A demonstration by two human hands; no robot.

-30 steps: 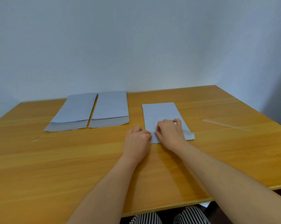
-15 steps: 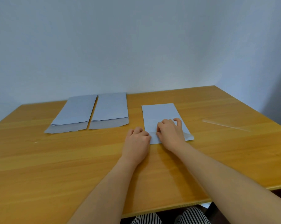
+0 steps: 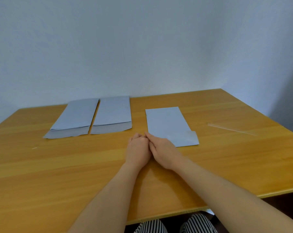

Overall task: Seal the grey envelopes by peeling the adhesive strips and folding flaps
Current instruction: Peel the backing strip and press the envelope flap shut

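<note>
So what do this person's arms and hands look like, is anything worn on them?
Both forearms are bare, with no sleeves in view. The left hand and right hand wear no gloves, and no rings, watch or bracelets show. The only clothing visible is black-and-white striped trousers below the table edge.

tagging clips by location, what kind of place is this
Probably a plain indoor room with a desk used as a work surface, home or office unclear. A bare wooden table stands in a corner of blank pale walls, holding only grey envelopes and a peeled clear strip.
</note>
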